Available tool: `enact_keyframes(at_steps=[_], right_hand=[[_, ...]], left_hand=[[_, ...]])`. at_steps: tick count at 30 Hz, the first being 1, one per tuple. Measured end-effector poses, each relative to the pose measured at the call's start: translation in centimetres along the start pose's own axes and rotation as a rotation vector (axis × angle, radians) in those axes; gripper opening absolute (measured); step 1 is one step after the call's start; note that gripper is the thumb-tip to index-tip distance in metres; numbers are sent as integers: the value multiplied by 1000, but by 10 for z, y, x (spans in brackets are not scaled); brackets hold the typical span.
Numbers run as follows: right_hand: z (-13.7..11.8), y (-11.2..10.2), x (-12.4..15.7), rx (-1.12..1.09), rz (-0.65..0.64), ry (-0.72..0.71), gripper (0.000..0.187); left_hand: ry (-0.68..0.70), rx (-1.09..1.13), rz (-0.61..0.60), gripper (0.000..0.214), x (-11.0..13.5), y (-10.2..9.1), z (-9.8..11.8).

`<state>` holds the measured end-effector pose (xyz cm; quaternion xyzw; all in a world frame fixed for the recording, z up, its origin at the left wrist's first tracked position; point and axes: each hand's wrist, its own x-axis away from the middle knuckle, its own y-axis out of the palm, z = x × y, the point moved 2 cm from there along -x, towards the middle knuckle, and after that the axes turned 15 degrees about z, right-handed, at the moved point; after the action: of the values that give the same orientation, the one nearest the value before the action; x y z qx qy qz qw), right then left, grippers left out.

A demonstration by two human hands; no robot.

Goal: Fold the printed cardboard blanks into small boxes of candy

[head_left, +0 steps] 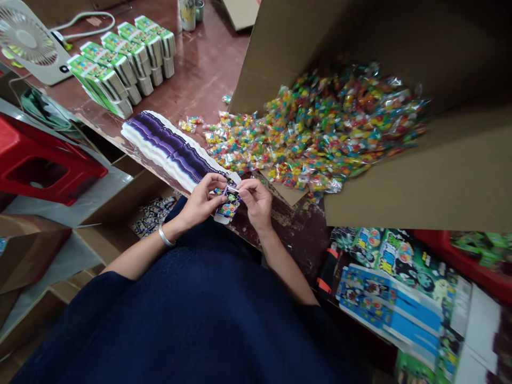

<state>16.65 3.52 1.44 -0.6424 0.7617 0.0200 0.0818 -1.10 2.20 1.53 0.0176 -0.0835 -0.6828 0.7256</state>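
Fingertips (pixel 221 200) of left hand (pixel 200 204) and right hand (pixel 258 205) pinched on small printed carton (pixel 229 209), at edge of table (pixel 208 80); probably light, thin, easily creased, best gripped by side edges. Beyond, overlapping purple cartons (pixel 172 146), then candy packets (pixel 296 138).

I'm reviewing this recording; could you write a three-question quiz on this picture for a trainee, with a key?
1. Which wrist wears the bracelet?
2. What does the left hand hold: (a) a fan, (b) a small printed box, or (c) a bottle?
3. True or false: some candy packets lie on the table outside the large cardboard box.

Key: 1. The left wrist. 2. (b). 3. True.
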Motion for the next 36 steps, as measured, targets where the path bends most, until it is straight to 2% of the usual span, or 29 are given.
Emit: enact_keyframes(at_steps=[2,7,11,15,18,23,26,28,29,31,32,34,36], right_hand=[[-4,-1,-3,-8,-47,20,39],[-7,-6,-14,72,-89,197,37],[-9,-10,-22,84,-122,253,38],[-14,-12,-22,101,-119,178,37],[-15,-11,-13,80,-117,108,38],[-1,-9,11,29,-62,94,34],[9,-18,9,63,-184,118,31],[15,-37,-5,173,-210,116,31],[17,-51,-17,274,-114,90,30],[21,-79,-39,575,162,-55,21],[24,-89,-48,710,197,-101,17],[33,-94,-60,844,65,-132,15],[41,-87,-63,890,-113,-155,27]], left_hand=[[21,-16,-13,38,1,-2,3],[55,-69,-44,38,2,-5,8],[64,-93,-103,42,3,-6,9],[89,-119,-96,45,4,-6,8],[98,-119,-81,35,4,-4,9],[53,-86,-92,22,4,-1,5],[15,-180,-155,17,4,-2,-1],[23,-283,-177,20,3,-5,-4],[23,-311,-164,22,2,-7,-6],[-29,-285,-107,26,0,-13,-9],[-76,-235,-79,32,-1,-16,-11],[-175,-113,-60,47,-2,-19,-15],[-239,-22,-97,58,-3,-19,-18]])
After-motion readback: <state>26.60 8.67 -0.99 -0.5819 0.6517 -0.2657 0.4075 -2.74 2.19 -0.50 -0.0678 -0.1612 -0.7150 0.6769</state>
